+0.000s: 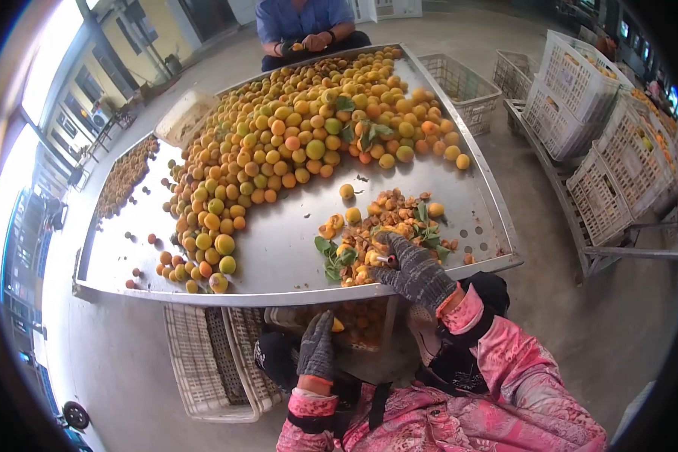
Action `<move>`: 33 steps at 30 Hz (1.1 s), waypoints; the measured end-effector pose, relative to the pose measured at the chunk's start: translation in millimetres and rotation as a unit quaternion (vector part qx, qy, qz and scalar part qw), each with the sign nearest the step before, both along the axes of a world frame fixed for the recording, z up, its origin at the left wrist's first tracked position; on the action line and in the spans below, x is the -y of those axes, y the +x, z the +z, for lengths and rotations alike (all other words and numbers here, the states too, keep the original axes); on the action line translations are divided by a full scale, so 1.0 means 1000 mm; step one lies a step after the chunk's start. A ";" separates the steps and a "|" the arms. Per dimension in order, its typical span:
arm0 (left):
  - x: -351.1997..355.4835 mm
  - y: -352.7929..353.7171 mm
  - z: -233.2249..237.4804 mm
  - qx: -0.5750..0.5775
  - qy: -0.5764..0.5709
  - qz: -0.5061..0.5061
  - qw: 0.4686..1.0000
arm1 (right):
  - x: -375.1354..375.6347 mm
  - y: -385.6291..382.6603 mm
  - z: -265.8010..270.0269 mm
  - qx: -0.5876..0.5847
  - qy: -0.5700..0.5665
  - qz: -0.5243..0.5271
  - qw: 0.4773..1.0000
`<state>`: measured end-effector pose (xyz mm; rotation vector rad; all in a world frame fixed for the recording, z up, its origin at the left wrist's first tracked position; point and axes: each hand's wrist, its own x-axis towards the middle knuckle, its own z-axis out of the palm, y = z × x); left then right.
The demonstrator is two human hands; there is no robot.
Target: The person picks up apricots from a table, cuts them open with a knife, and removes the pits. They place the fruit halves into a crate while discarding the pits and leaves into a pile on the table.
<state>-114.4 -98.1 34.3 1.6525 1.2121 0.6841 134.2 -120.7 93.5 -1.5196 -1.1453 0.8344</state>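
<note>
My left hand, in a dark grey knitted glove, is below the table's front edge, above a crate of fruit pieces. Its fingers are closed, with a yellow apricot piece at the fingertips. Over the table's near edge, my right hand, gloved alike, is closed round a small tool with a reddish tube-like end; the rest of it is hidden. Under and beside that hand lies a heap of brown pits, split apricots and green leaves. A large pile of whole apricots covers the table's middle and far side.
The metal table has a raised rim. Across it sits a person in a blue shirt, hands together. Plastic crates stand below at left; more crates are stacked on a cart at right. A pale basket rests on the left rim.
</note>
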 end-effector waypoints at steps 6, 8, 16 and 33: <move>-0.014 -0.017 0.024 -0.131 0.116 -0.064 0.983 | 0.010 0.027 -0.016 0.200 -0.015 -0.065 0.977; -0.026 -0.011 0.035 0.000 -0.045 0.017 0.999 | 0.014 0.026 -0.013 0.200 0.063 -0.106 0.972; -0.112 0.101 0.095 0.092 -0.064 -0.009 0.994 | 0.044 0.041 0.001 -0.189 -0.061 -0.080 0.977; -0.293 0.257 0.070 -0.192 0.242 -0.134 0.942 | 0.048 0.129 0.031 -0.399 -0.065 -0.134 0.905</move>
